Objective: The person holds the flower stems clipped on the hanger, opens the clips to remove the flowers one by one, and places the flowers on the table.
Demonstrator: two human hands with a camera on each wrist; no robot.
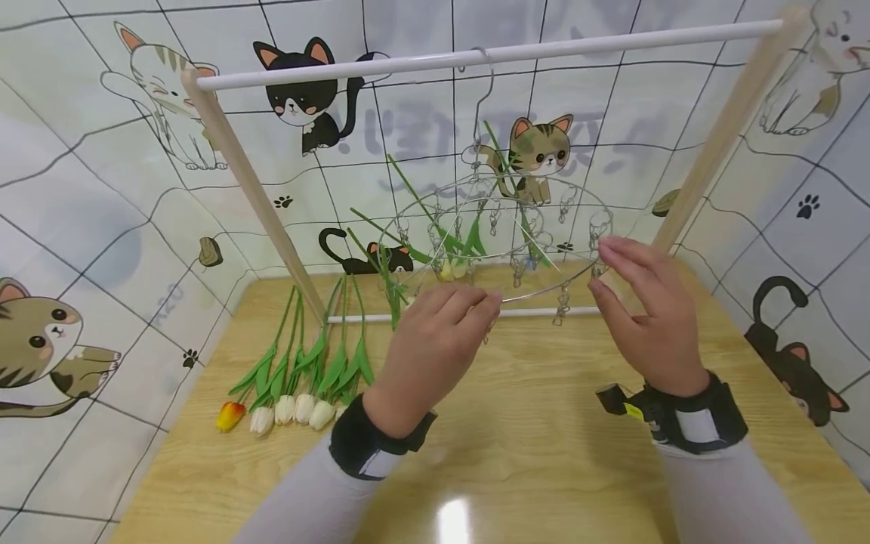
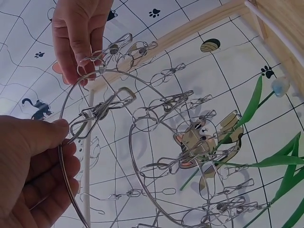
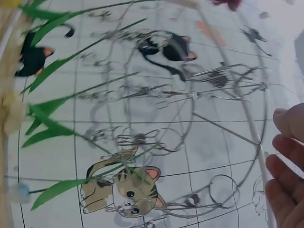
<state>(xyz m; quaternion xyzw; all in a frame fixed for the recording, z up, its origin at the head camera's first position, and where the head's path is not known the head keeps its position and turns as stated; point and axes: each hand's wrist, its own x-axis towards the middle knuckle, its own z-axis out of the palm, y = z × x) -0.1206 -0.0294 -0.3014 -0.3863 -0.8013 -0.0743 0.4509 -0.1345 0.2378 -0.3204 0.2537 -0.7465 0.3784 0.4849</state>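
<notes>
A round wire clip hanger (image 1: 469, 257) hangs by its hook from the white rail (image 1: 381, 66), with several metal clips (image 2: 99, 110) dangling from its rings. My left hand (image 1: 438, 332) pinches the outer ring at the near side, thumb on one face and fingers curled behind. At the ring's right side is my right hand (image 1: 649, 310), thumb and fingers apart beside a clip; whether they touch the wire I cannot tell. Several artificial tulips hang blossom-down from the hanger's far and left parts, including a blue one (image 2: 280, 86) with a green leaf (image 2: 254, 102).
Loose tulips lie at the table's left, several white (image 1: 303, 408) and one orange-yellow (image 1: 231, 415). Wooden posts (image 1: 254, 193) carry the rail, and a lower white bar (image 1: 435, 316) crosses near the wood-grain table (image 1: 516, 453). A cat-print sheet (image 1: 421, 106) stands behind.
</notes>
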